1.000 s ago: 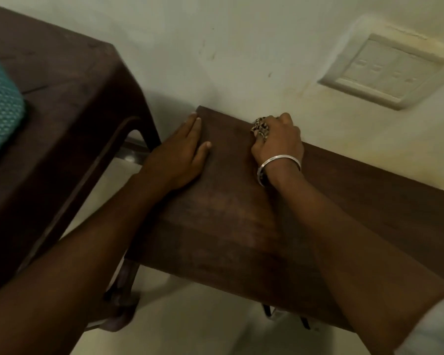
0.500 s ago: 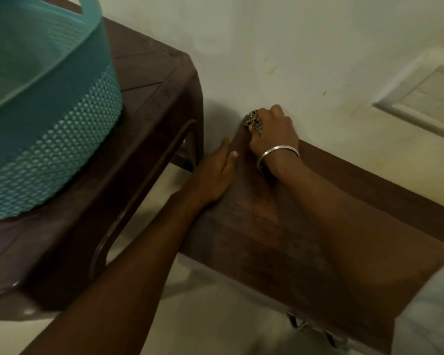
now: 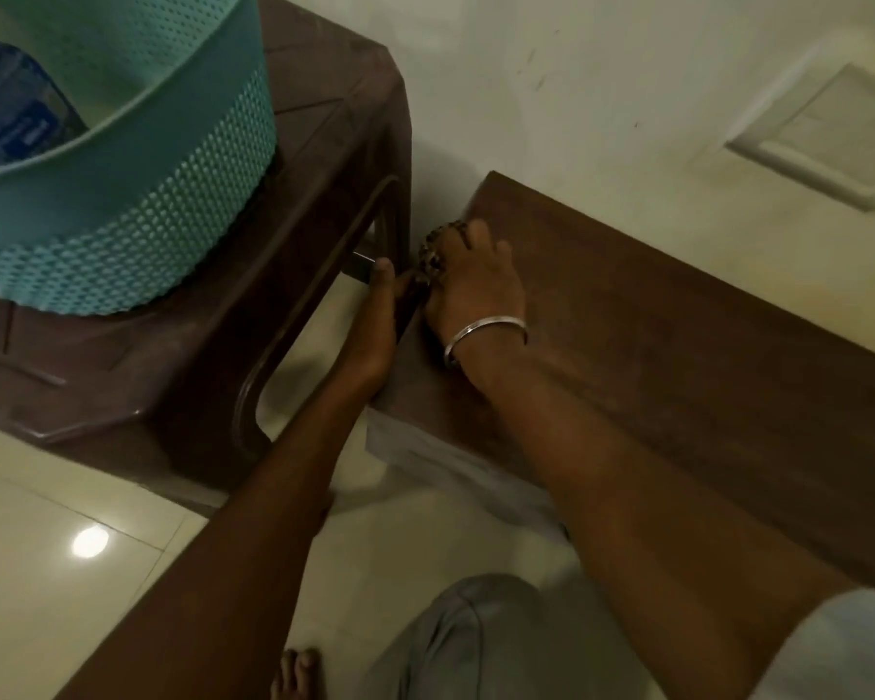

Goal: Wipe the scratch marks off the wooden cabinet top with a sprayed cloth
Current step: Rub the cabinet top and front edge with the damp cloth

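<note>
Two hands meet at the cabinet top's (image 3: 678, 346) 9 o'clock end: right hand (image 3: 478, 290) clutches the bunched cloth (image 3: 431, 247), left hand (image 3: 377, 325) lies straight-fingered along its edge. Cream wall (image 3: 602, 93) at 12; stool (image 3: 334, 118) and basket (image 3: 173, 194) at 10.

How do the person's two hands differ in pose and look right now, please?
The left hand lies with straight fingers against the left edge of the cabinet top; the right hand rests on top of it, fingers curled on a patterned cloth. The right wrist wears a silver bangle; the left wrist is bare. Both touch that top's left end.
</note>
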`<act>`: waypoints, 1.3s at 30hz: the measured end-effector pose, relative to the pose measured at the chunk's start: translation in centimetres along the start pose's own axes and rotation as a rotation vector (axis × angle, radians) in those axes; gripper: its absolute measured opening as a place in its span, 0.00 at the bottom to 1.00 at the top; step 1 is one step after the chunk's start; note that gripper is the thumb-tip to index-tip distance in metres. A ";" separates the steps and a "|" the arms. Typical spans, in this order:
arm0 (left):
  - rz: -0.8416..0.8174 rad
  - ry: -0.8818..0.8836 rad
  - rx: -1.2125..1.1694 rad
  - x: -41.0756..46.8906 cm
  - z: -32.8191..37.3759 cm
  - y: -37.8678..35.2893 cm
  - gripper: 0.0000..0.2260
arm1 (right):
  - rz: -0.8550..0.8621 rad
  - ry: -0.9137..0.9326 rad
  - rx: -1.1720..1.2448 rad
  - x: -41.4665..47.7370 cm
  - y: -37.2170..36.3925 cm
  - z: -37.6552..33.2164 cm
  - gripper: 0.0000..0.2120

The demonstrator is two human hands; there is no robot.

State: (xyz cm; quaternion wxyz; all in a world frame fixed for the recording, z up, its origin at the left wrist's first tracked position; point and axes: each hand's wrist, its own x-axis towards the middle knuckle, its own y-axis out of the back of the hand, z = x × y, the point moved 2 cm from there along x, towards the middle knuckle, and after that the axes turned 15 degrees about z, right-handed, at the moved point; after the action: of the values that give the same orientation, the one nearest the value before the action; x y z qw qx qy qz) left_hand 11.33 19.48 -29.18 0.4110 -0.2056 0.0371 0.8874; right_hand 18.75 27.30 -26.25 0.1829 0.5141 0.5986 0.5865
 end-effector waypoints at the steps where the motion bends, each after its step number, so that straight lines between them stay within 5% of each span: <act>1: 0.001 0.009 -0.042 -0.5 -0.1 0.2 0.23 | 0.009 0.004 0.021 -1.4 0.4 -0.6 0.21; 14: 0.123 0.006 -0.250 -6.9 -2.1 3.0 0.25 | -0.021 0.019 0.020 -11.4 3.8 -4.8 0.22; 22: 0.043 -0.366 0.158 -8.5 -3.6 3.4 0.22 | -0.038 0.048 -0.067 -13.8 5.3 -4.0 0.21; 28: 0.040 -0.909 1.017 -9.2 -2.4 1.5 0.27 | -0.081 -0.009 -0.111 -15.0 7.5 -0.8 0.22; 39: -0.449 -1.215 1.134 -12.9 -3.9 -7.2 0.29 | 0.010 -0.212 -0.064 -19.9 12.2 8.1 0.15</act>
State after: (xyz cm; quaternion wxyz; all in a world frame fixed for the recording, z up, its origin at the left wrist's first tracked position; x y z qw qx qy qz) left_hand 25.45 14.11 -26.90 0.5662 0.5389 0.2069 0.5884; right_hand 38.37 12.30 -25.05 0.2586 0.5700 0.5541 0.5488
